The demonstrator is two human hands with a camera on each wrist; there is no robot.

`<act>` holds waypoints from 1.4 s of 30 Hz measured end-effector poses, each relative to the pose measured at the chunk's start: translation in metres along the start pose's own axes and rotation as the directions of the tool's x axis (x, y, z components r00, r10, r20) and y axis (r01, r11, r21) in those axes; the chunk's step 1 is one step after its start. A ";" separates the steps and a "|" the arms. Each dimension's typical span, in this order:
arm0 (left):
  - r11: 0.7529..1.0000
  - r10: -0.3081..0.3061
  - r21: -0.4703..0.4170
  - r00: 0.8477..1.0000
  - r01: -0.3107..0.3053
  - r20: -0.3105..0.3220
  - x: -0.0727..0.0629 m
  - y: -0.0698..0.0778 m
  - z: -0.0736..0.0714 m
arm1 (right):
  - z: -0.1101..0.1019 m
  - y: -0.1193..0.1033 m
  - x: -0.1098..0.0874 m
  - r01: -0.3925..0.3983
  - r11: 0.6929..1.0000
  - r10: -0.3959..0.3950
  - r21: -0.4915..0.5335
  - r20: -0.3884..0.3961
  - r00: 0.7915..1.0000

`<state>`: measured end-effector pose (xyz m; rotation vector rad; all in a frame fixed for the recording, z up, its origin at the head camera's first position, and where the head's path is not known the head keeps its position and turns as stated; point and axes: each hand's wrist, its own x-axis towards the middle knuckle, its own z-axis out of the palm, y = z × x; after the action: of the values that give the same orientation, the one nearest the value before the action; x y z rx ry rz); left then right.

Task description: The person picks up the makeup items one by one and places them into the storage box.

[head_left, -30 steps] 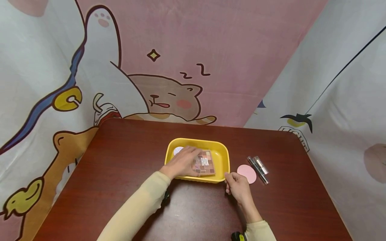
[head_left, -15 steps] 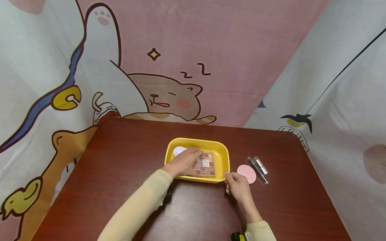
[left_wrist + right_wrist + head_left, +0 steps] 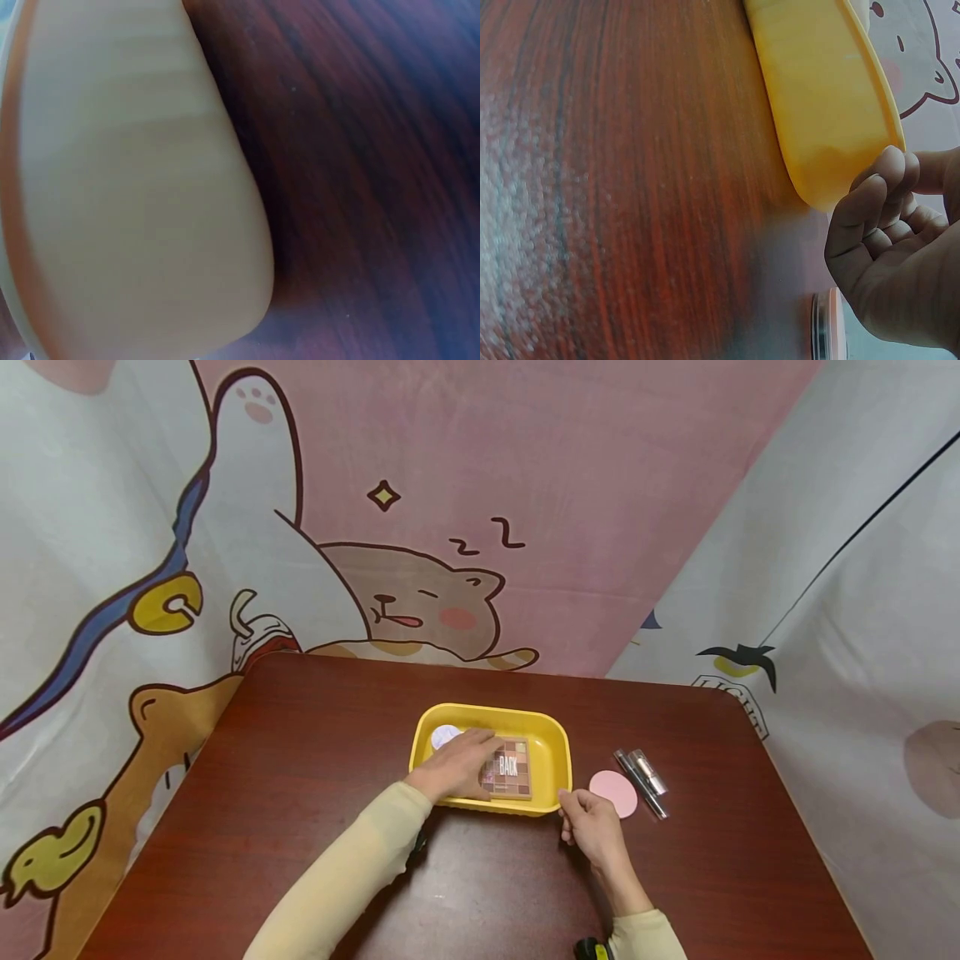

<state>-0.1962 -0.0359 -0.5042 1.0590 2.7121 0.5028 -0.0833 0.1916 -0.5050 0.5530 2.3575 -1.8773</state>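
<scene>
A shallow yellow basket (image 3: 552, 768) stands on the table; the right wrist view shows its outer wall (image 3: 817, 90). Inside it lies a square eyeshadow palette (image 3: 512, 768) with several coloured pans and the word BACK. My left hand (image 3: 461, 764) reaches into the basket and grips the palette's left part, thumb at the near edge, fingers at the far edge. Behind that hand a round whitish item (image 3: 444, 736) is partly hidden. My right hand (image 3: 594, 828) pinches the basket's near right corner at the rim, as the hand in the right wrist view (image 3: 900, 240) also shows.
Right of the basket lies a round pink-topped case (image 3: 613, 793). Beyond it a slim dark tube (image 3: 641, 785) and a shorter silvery clear tube (image 3: 648, 772) lie side by side. The brown table (image 3: 337, 718) ends at a cartoon-printed curtain (image 3: 600, 485).
The palette has come down flatter in the basket, then shifted slightly left with the left hand's fingers on it. My right hand has stayed at the basket's corner.
</scene>
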 end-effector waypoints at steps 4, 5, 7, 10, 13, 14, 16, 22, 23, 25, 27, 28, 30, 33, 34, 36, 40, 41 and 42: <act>1.000 -0.001 -0.003 1.000 0.001 -0.002 -0.001 0.000 0.000 | 0.000 0.000 0.000 -0.004 1.000 0.004 0.000 0.002 1.000; 1.000 -0.005 -0.005 1.000 0.005 0.002 -0.002 0.000 -0.001 | 0.000 0.000 0.000 -0.005 1.000 0.005 0.002 0.002 1.000; 1.000 -0.011 -0.007 1.000 0.011 0.010 -0.002 0.001 -0.002 | 0.000 -0.001 0.000 -0.006 1.000 0.006 0.005 0.003 1.000; 1.000 -0.023 -0.020 0.999 0.023 0.024 -0.004 0.003 -0.007 | 0.000 -0.001 0.000 -0.009 1.000 0.009 0.008 0.004 1.000; 0.999 -0.026 -0.039 1.000 0.027 0.016 -0.008 0.004 -0.013 | 0.000 -0.001 0.000 -0.011 1.000 0.011 0.010 0.005 1.000; 0.998 -0.029 -0.049 1.000 0.030 0.009 -0.010 0.004 -0.015 | 0.000 -0.001 0.000 -0.011 1.000 0.011 0.009 0.004 1.000; 0.997 -0.031 -0.068 0.999 0.031 -0.010 -0.013 0.004 -0.019 | -0.001 -0.001 0.000 -0.011 1.000 0.011 0.008 0.003 1.000; 0.992 -0.065 -0.112 0.997 0.060 -0.042 -0.024 0.000 -0.027 | -0.001 0.000 0.001 -0.015 1.000 0.015 0.008 0.002 1.000; 0.991 -0.075 -0.112 0.996 0.069 -0.044 -0.026 -0.001 -0.027 | -0.001 0.000 0.001 -0.015 1.000 0.015 0.006 0.002 1.000; 0.991 -0.089 -0.102 0.995 0.083 -0.050 -0.029 -0.003 -0.029 | -0.001 0.000 0.001 -0.016 1.000 0.016 0.002 0.002 1.000; 0.991 -0.098 -0.094 0.993 0.092 -0.060 -0.032 -0.005 -0.031 | -0.001 0.001 0.001 -0.017 1.000 0.017 -0.002 0.000 1.000; 0.991 -0.100 -0.091 0.993 0.093 -0.068 -0.034 -0.006 -0.032 | -0.001 0.001 0.001 -0.017 1.000 0.017 -0.003 0.000 1.000; 0.991 -0.099 -0.093 0.992 0.091 -0.084 -0.037 -0.008 -0.033 | -0.001 0.001 0.001 -0.017 1.000 0.017 -0.003 0.001 1.000; 0.990 -0.102 -0.109 0.988 0.089 -0.118 -0.043 -0.010 -0.036 | -0.001 0.000 0.000 -0.015 1.000 0.015 -0.001 0.001 1.000; 0.990 -0.103 -0.112 0.986 0.088 -0.130 -0.044 -0.011 -0.036 | -0.001 0.000 0.000 -0.015 1.000 0.015 0.001 0.001 1.000; 0.989 -0.108 -0.115 0.982 0.090 -0.156 -0.048 -0.013 -0.038 | -0.001 -0.001 0.000 -0.014 1.000 0.014 0.002 0.003 1.000; 0.989 -0.118 -0.110 0.971 0.097 -0.208 -0.056 -0.018 -0.041 | -0.001 0.000 0.001 -0.016 1.000 0.016 0.005 0.005 1.000; 0.989 -0.124 -0.112 0.968 0.101 -0.220 -0.058 -0.019 -0.042 | -0.001 0.000 0.001 -0.017 1.000 0.017 0.005 0.006 1.000; 0.988 -0.129 -0.118 0.964 0.104 -0.233 -0.060 -0.021 -0.042 | 0.000 0.000 0.001 -0.017 1.000 0.017 0.007 0.006 1.000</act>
<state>-0.1776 -0.1015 -0.4701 0.8545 2.8947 0.7906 -0.0844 0.1922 -0.5049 0.5655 2.3362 -1.8786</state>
